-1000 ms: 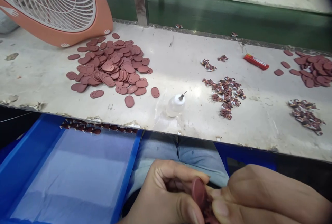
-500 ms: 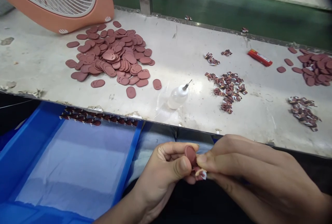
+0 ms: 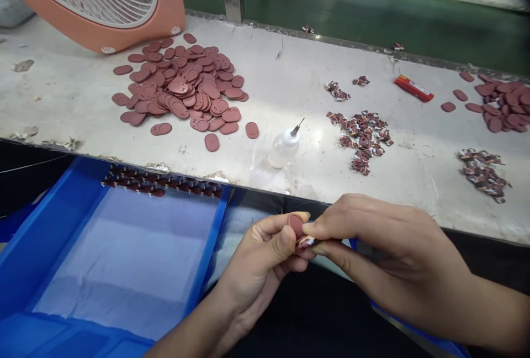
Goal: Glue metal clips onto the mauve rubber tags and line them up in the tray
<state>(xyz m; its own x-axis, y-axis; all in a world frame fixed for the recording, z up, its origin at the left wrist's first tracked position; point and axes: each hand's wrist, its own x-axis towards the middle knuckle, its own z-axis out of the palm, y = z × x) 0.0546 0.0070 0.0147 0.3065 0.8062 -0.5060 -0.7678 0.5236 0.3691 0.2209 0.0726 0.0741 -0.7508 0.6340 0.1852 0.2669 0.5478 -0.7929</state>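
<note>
A reddish-brown oval disc (image 3: 295,224) stands tilted between the thumb and fingers of my left hand (image 3: 263,253). Just below it is a small brown and white painted figure (image 3: 305,242), apparently touching the disc. My right hand (image 3: 385,247) comes in from the right, its fingertips closed on the figure and one pressing the disc's edge. Fingers partly cover both pieces, so how they join cannot be seen. Beyond my hands, on the bench, stands a clear squeeze bottle (image 3: 285,148) with a needle tip.
Loose oval discs (image 3: 182,90) lie heaped left, near an orange fan (image 3: 128,32). Small figures (image 3: 364,137) cluster mid-bench, beside a red box (image 3: 414,88). More discs (image 3: 507,101) and figures (image 3: 484,173) lie right. Below the bench edge, a blue tray (image 3: 205,253) holds rows of brown pieces (image 3: 161,182).
Both hands have risen slightly toward the bench and shifted a little left, with the disc and figure still between them. The figure now appears turned and more covered by my right fingers.
</note>
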